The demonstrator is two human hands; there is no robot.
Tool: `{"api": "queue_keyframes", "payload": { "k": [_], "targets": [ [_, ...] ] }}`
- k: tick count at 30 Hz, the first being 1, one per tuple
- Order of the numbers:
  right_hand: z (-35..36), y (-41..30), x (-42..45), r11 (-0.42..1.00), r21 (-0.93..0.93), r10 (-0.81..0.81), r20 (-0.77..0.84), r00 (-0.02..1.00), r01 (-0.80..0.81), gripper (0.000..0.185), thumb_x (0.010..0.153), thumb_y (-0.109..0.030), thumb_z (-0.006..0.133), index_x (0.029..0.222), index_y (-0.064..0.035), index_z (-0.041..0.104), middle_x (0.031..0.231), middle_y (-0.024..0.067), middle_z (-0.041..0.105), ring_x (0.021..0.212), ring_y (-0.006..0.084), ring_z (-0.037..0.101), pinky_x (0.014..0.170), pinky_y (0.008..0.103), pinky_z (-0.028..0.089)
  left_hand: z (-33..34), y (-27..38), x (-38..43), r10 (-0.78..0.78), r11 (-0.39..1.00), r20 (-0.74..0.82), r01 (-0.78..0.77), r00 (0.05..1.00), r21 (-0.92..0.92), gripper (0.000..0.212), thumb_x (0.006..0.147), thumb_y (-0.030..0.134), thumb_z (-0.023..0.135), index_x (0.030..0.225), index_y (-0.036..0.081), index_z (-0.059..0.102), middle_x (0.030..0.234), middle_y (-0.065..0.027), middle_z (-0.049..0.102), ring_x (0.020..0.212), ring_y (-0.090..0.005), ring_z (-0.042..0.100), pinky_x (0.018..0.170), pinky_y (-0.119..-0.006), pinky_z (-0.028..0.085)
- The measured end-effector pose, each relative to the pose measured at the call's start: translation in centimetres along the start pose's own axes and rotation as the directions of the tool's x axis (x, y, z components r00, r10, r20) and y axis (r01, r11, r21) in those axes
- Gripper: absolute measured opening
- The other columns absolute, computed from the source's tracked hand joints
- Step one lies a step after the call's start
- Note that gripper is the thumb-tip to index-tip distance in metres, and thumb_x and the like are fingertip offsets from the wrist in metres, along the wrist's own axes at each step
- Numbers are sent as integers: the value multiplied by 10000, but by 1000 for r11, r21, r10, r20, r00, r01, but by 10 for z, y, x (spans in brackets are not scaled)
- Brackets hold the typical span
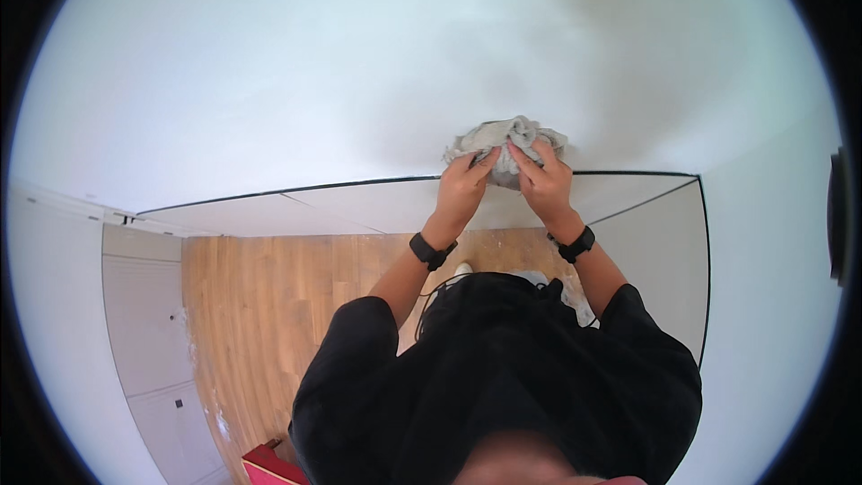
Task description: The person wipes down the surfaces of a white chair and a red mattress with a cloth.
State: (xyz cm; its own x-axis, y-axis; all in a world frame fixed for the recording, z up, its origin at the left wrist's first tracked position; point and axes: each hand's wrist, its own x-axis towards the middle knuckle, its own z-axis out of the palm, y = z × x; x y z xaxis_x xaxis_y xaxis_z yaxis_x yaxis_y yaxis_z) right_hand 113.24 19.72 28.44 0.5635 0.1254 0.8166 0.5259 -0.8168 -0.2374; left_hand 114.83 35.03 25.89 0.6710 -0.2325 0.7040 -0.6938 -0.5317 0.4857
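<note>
A crumpled grey-white cloth (502,138) is bunched between my two hands, close to the white wall (303,81) just above a dark edge line. My left hand (463,182) grips the cloth's left part, thumb and fingers pinching its folds. On the right part, my right hand (544,178) holds it in the same way, its fingertips near those of the left hand. Part of the cloth hangs down between the hands, over the dark line. Both wrists wear black bands. Whether the cloth touches the wall cannot be told.
Light panels (350,205) run below the dark line (289,188). Another wall (768,249) stands at the right, with a dark object (836,215) at its edge. The wooden floor (269,303) bears whitish marks. A red item (273,465) lies at the lower left.
</note>
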Motion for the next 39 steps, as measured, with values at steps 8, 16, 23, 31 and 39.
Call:
{"api": "queue_keyframes", "payload": {
  "k": [8, 16, 23, 31, 39],
  "targets": [
    [-36, 7, 59, 986, 27, -157, -167, 973, 163, 439, 604, 45, 580, 988, -157, 646, 961, 52, 550, 608, 193, 559, 502, 268, 464, -15, 53, 60, -17, 999, -213, 24, 977, 33, 454, 638, -120, 525, 1028, 93, 619, 962, -184, 556, 767, -308, 566, 652, -339, 469],
    [-88, 52, 35, 982, -148, 86, -195, 977, -116, 520, 591, 54, 545, 1065, -151, 613, 1029, 105, 516, 843, 222, 556, 784, 371, 453, 41, 105, 102, 164, 985, -75, -168, 984, -48, 453, 625, -85, 538, 1046, 70, 600, 863, -129, 543, 710, -293, 533, 616, -360, 451],
    [-91, 69, 9, 958, -229, 150, -113, 982, -173, 533, 629, -64, 560, 1159, -108, 534, 1146, 134, 457, 1044, 254, 469, 1003, 576, 43, 70, 109, 92, 130, 989, 47, -126, 990, -81, 465, 634, -70, 560, 1070, 89, 588, 801, -142, 545, 690, -296, 529, 583, -350, 451],
    [-61, 54, 7, 993, -111, 56, 103, 993, -44, 587, 625, -230, 620, 1183, -89, 502, 1264, 269, 318, 1169, 356, 357, 1019, 523, 91, 38, 72, 60, 42, 999, 67, -40, 997, -31, 386, 666, -33, 566, 1030, 92, 601, 848, -165, 572, 733, -316, 555, 619, -360, 471],
    [6, 27, 16, 959, 121, -273, 167, 947, 255, 552, 603, -229, 629, 1138, -144, 527, 1284, 239, 357, 1109, 319, 450, 1009, 427, 239, -17, 13, 17, -60, 997, 33, 59, 998, 44, 256, 654, -46, 581, 890, 44, 619, 895, -172, 581, 739, -321, 567, 634, -357, 476]
  ]
}}
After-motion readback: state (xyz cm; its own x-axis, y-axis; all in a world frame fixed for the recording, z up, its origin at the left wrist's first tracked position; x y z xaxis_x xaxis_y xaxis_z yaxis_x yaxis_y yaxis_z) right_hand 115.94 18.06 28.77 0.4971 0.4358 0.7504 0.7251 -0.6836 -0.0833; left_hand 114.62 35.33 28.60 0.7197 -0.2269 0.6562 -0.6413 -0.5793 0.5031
